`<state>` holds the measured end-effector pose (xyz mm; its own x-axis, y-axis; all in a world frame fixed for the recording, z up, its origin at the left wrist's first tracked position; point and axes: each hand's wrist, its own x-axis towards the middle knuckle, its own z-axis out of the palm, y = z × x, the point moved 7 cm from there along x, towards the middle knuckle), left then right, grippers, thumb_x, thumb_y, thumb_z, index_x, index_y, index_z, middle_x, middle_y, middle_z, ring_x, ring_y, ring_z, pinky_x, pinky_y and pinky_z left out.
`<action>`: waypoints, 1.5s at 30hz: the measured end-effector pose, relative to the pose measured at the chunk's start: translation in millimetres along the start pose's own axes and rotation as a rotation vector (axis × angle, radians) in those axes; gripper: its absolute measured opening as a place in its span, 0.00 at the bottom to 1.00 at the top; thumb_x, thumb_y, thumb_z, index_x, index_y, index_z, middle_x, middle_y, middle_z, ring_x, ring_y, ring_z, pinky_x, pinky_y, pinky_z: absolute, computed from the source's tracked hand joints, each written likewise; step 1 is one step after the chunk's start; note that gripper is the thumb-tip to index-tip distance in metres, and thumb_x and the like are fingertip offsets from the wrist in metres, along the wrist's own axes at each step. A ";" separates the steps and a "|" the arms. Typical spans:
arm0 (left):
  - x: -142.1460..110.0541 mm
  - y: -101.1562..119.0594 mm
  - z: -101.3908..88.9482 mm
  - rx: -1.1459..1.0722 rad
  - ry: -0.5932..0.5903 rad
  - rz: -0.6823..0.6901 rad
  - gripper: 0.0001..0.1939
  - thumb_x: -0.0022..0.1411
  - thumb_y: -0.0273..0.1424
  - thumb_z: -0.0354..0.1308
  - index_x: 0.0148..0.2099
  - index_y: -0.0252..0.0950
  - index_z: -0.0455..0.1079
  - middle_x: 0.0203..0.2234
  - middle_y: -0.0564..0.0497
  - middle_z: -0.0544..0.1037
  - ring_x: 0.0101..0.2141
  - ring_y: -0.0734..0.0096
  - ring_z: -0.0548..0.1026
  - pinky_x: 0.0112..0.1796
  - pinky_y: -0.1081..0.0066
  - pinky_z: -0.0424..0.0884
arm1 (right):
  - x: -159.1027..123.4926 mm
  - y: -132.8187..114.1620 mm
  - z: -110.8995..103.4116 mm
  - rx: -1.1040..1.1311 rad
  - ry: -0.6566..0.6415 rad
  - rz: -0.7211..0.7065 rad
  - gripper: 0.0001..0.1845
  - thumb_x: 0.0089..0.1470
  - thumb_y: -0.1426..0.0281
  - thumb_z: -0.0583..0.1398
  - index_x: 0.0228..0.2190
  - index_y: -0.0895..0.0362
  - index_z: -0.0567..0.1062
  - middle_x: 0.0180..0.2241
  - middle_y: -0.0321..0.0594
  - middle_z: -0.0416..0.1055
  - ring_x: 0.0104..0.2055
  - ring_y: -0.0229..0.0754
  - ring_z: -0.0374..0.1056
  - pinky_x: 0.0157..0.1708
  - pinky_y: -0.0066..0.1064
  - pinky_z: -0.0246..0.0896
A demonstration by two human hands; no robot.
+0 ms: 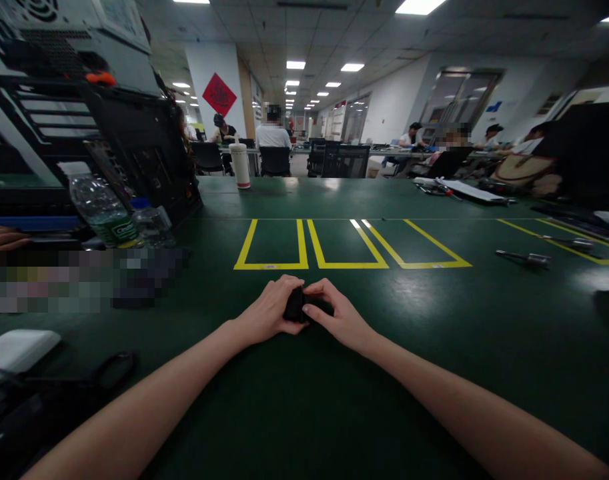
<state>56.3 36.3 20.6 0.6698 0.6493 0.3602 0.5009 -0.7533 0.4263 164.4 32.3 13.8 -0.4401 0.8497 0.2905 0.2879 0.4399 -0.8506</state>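
Observation:
A small black block-like object (294, 305), its exact kind too dark to make out, is between my hands just above or on the green table (414, 400). My left hand (268, 309) is closed around it from the left, with fingers over the top and the thumb at its lower edge. At its right side, my right hand (340, 316) has the thumb and forefinger bent in a pinch against the object's edge. Yellow tape outlines (304, 243) lie on the table just beyond my hands.
Left stand a clear plastic bottle (99, 210) and an opened computer case (134, 133). A white cup (240, 165) stands at the far edge. Metal tools (527, 259) and papers (471, 191) lie right. Nearer left are a white object (21, 353) and a black strap (114, 370). A co-worker's hand (3, 239) shows left.

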 end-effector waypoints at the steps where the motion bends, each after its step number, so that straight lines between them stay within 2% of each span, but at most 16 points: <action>1: 0.1 0.4 -0.7 0.000 0.003 0.000 0.32 0.49 0.31 0.60 0.52 0.39 0.47 0.45 0.45 0.60 0.43 0.59 0.64 0.42 0.60 0.62 | 0.0 1.1 0.9 0.020 -0.014 0.024 0.12 0.51 0.70 0.55 0.40 0.54 0.63 0.40 0.38 0.62 0.44 0.41 0.61 0.45 0.40 0.58; 5: -0.3 2.3 -2.1 0.003 -0.013 0.001 0.32 0.50 0.31 0.60 0.52 0.38 0.47 0.45 0.45 0.60 0.43 0.59 0.64 0.42 0.61 0.62 | 0.0 3.9 3.6 0.049 -0.059 0.081 0.13 0.52 0.68 0.54 0.41 0.55 0.63 0.40 0.40 0.63 0.43 0.42 0.62 0.43 0.41 0.59; 10: -1.6 3.1 -4.2 -0.005 -0.021 -0.007 0.32 0.49 0.31 0.60 0.52 0.40 0.46 0.46 0.44 0.60 0.43 0.58 0.64 0.42 0.59 0.62 | -0.1 0.5 2.3 0.040 -0.055 0.018 0.12 0.49 0.70 0.57 0.39 0.54 0.63 0.38 0.37 0.62 0.41 0.41 0.62 0.42 0.39 0.60; 16: -0.7 5.1 -4.3 -0.003 -0.031 -0.006 0.31 0.50 0.31 0.60 0.52 0.39 0.47 0.46 0.45 0.60 0.44 0.58 0.64 0.42 0.60 0.62 | -0.2 -3.6 -0.5 0.022 -0.017 -0.014 0.07 0.53 0.71 0.54 0.37 0.54 0.65 0.37 0.37 0.62 0.41 0.40 0.62 0.42 0.37 0.60; 24: -0.1 4.0 -3.2 -0.010 -0.019 0.004 0.32 0.50 0.31 0.60 0.52 0.40 0.46 0.45 0.45 0.60 0.44 0.58 0.64 0.42 0.59 0.61 | 0.4 4.5 3.3 0.062 -0.053 0.074 0.12 0.53 0.68 0.54 0.41 0.55 0.63 0.40 0.40 0.63 0.42 0.42 0.62 0.43 0.40 0.59; 33: -0.6 3.2 -2.6 -0.006 -0.002 0.012 0.31 0.50 0.31 0.60 0.52 0.40 0.47 0.45 0.45 0.60 0.44 0.59 0.63 0.43 0.60 0.61 | -0.2 -1.3 0.6 0.054 -0.023 0.001 0.08 0.53 0.70 0.53 0.37 0.54 0.64 0.37 0.37 0.62 0.40 0.40 0.63 0.42 0.37 0.61; 40: 0.3 5.4 -3.8 0.009 -0.031 0.011 0.32 0.50 0.31 0.59 0.53 0.38 0.46 0.45 0.44 0.60 0.44 0.58 0.63 0.43 0.59 0.61 | -0.1 4.5 3.9 0.078 -0.066 0.088 0.12 0.53 0.68 0.53 0.41 0.54 0.62 0.39 0.40 0.63 0.42 0.41 0.62 0.42 0.39 0.60; 45: -0.4 3.3 -2.0 0.017 -0.031 -0.002 0.31 0.50 0.31 0.59 0.52 0.37 0.46 0.45 0.44 0.59 0.43 0.60 0.64 0.42 0.61 0.62 | -1.3 -1.9 2.6 0.076 -0.073 0.011 0.13 0.50 0.70 0.57 0.39 0.54 0.63 0.39 0.37 0.62 0.42 0.41 0.62 0.43 0.37 0.60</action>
<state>56.6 33.8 23.5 0.6853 0.6475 0.3334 0.5112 -0.7537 0.4130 162.1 29.6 13.9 -0.4984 0.8299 0.2506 0.2293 0.4049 -0.8851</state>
